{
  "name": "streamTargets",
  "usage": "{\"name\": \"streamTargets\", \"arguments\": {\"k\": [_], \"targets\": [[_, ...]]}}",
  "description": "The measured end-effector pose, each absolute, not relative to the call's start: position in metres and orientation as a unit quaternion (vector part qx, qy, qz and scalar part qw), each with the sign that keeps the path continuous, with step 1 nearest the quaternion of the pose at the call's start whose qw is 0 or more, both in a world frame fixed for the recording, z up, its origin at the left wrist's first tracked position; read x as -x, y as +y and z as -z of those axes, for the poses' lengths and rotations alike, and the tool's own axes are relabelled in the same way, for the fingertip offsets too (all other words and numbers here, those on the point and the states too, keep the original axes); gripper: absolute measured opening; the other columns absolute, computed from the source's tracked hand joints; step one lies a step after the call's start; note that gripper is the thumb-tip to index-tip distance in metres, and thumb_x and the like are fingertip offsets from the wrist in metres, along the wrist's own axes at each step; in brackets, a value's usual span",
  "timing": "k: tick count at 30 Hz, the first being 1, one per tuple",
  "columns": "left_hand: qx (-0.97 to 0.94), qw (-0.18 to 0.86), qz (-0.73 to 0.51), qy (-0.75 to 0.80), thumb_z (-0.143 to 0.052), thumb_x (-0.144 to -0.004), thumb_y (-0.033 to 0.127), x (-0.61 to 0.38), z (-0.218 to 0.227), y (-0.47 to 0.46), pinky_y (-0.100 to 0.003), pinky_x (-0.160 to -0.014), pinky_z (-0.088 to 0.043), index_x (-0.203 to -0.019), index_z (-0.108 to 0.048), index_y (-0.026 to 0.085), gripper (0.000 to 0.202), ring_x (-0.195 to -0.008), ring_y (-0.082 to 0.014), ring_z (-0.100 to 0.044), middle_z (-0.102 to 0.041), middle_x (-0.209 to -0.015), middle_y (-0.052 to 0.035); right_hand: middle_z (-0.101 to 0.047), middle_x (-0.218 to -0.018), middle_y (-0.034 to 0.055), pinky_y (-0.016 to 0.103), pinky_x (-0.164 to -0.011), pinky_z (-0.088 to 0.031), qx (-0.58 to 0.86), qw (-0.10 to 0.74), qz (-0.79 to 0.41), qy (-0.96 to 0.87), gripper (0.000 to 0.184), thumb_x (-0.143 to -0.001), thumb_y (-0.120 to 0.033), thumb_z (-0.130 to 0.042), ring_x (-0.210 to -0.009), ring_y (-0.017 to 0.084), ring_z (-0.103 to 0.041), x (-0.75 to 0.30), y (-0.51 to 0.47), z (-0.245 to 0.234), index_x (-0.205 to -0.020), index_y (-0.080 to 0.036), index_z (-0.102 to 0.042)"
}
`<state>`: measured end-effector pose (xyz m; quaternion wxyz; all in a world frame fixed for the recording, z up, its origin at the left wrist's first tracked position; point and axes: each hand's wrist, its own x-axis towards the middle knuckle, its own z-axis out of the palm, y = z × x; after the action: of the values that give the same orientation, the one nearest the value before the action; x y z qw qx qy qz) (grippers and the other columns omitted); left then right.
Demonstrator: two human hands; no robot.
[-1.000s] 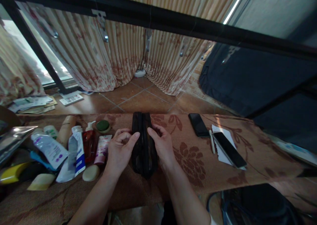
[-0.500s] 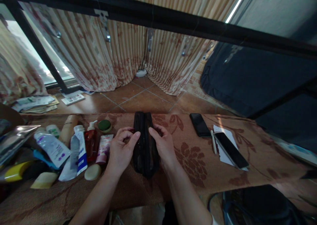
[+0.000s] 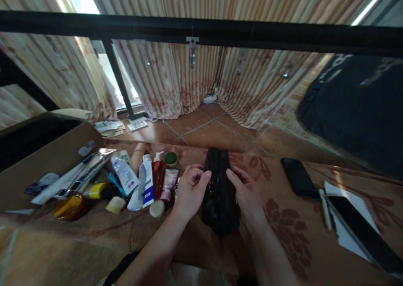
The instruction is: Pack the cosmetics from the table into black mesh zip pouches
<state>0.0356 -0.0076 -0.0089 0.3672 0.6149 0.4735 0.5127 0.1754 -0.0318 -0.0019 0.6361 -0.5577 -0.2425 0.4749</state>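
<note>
A long black pouch (image 3: 221, 202) lies on the brown patterned tablecloth (image 3: 283, 252), its length pointing away from me, with a dark band along the middle of its top. My left hand (image 3: 192, 189) grips its left side, thumb on top and fingers curled. On the opposite side, my right hand (image 3: 247, 191) holds it the same way, its thumb near the top edge. Parts of the fingers are hidden behind the hands. Close to my left hand lie a pink tube (image 3: 169, 185) and a round pale disc (image 3: 157, 208).
Left of the pouch are a blue-and-white tube (image 3: 147, 185), a red pump bottle (image 3: 158, 170), a green-topped round container (image 3: 170, 158) and an amber item (image 3: 71, 208). A cardboard box (image 3: 78, 137) stands far left. To the right lie a black phone (image 3: 299, 177), a white pen (image 3: 325, 209) and a dark slab (image 3: 362, 227) on paper.
My view has turned left, bringing the cardboard box into sight and shifting everything rightward in the picture. Both hands stay on the pouch in much the same grip.
</note>
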Motion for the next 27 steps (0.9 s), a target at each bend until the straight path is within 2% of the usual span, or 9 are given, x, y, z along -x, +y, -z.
{"name": "streamTargets", "arguments": {"k": [7, 14, 18, 22, 25, 27], "targets": [[-0.605, 0.365, -0.511, 0.490, -0.057, -0.086, 0.028, -0.031, 0.007, -0.006, -0.028, -0.082, -0.046, -0.067, -0.061, 0.017, 0.022, -0.092, -0.0164, -0.060, -0.061, -0.096, -0.0065, -0.072, -0.084, 0.0017, 0.026, -0.065, -0.053, 0.574, 0.621, -0.487, -0.219, 0.047, -0.060, -0.043, -0.081, -0.071, 0.016, -0.067, -0.174, -0.033, -0.001, -0.100, -0.020, -0.068], [-0.607, 0.347, -0.488, 0.522, -0.058, -0.082, 0.023, -0.021, 0.012, 0.001, -0.030, -0.079, -0.049, -0.073, -0.062, 0.018, 0.011, -0.088, -0.0172, -0.060, -0.062, -0.091, -0.0055, -0.072, -0.078, 0.0014, 0.029, -0.060, -0.055, 0.576, 0.621, -0.489, -0.210, 0.047, -0.059, -0.044, -0.081, -0.067, 0.019, -0.068, -0.171, -0.035, -0.007, -0.097, -0.020, -0.067], [-0.616, 0.331, -0.450, 0.555, -0.059, -0.081, 0.022, -0.012, 0.016, 0.006, -0.034, -0.082, -0.050, -0.084, -0.064, 0.017, 0.008, -0.088, -0.0184, -0.061, -0.062, -0.094, -0.0070, -0.072, -0.077, 0.0022, 0.029, -0.059, -0.055, 0.579, 0.617, -0.490, -0.211, 0.048, -0.059, -0.045, -0.082, -0.064, 0.018, -0.068, -0.173, -0.035, -0.005, -0.097, -0.019, -0.067], [-0.636, 0.264, -0.420, 0.591, -0.059, -0.081, 0.023, 0.002, 0.019, 0.016, -0.041, -0.092, -0.049, -0.097, -0.064, 0.016, 0.018, -0.101, -0.0234, -0.060, -0.059, -0.112, -0.0113, -0.073, -0.078, 0.0034, 0.029, -0.060, -0.056, 0.569, 0.626, -0.489, -0.213, 0.050, -0.059, -0.044, -0.082, -0.064, 0.018, -0.069, -0.176, -0.035, -0.003, -0.098, -0.018, -0.067], [-0.663, 0.169, -0.402, 0.609, -0.060, -0.081, 0.021, 0.013, 0.023, 0.029, -0.046, -0.105, -0.042, -0.106, -0.063, 0.016, 0.026, -0.122, -0.0292, -0.050, -0.050, -0.129, -0.0146, -0.073, -0.079, 0.0036, 0.029, -0.061, -0.056, 0.569, 0.622, -0.493, -0.214, 0.051, -0.059, -0.044, -0.082, -0.068, 0.019, -0.070, -0.175, -0.036, -0.005, -0.100, -0.018, -0.066], [-0.684, 0.118, -0.393, 0.603, -0.058, -0.082, 0.021, 0.017, 0.026, 0.038, -0.047, -0.109, -0.038, -0.110, -0.062, 0.016, 0.028, -0.129, -0.0305, -0.044, -0.046, -0.136, -0.0153, -0.073, -0.079, 0.0029, 0.028, -0.061, -0.056, 0.576, 0.618, -0.492, -0.209, 0.051, -0.059, -0.044, -0.082, -0.069, 0.019, -0.070, -0.175, -0.037, -0.007, -0.100, -0.019, -0.066]]}}
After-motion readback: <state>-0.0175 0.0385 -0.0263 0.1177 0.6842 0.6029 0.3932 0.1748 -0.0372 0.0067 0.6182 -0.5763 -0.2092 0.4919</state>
